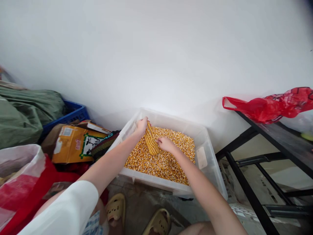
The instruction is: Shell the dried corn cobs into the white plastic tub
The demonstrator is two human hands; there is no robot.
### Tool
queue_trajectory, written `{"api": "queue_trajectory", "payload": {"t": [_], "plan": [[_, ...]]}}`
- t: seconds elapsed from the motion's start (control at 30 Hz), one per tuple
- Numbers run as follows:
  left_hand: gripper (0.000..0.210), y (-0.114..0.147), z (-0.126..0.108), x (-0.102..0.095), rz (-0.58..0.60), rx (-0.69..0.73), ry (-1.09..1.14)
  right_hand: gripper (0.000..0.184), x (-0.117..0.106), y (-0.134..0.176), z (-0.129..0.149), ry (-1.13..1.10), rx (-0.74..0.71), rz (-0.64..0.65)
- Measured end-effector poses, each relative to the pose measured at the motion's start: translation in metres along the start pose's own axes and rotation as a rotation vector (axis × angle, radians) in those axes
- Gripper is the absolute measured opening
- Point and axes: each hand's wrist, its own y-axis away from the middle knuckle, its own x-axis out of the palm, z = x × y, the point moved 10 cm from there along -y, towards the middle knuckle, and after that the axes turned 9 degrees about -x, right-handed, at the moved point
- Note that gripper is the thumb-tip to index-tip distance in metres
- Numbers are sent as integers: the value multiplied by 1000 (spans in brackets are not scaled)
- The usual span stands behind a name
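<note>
While left hand (141, 126) holds corncob (150, 139), right hand (164, 144) touches its side.

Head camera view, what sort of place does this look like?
Probably a household storage corner: a plastic tub of corn kernels, with an orange cardboard box and a blue crate close together to its left.
</note>
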Motion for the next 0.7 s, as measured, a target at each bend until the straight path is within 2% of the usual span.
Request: {"api": "queue_trajectory", "payload": {"t": [0.7], "plan": [[22,7,-6,8,49,45,-54,37,-9,2,11,151,-29,12]]}}
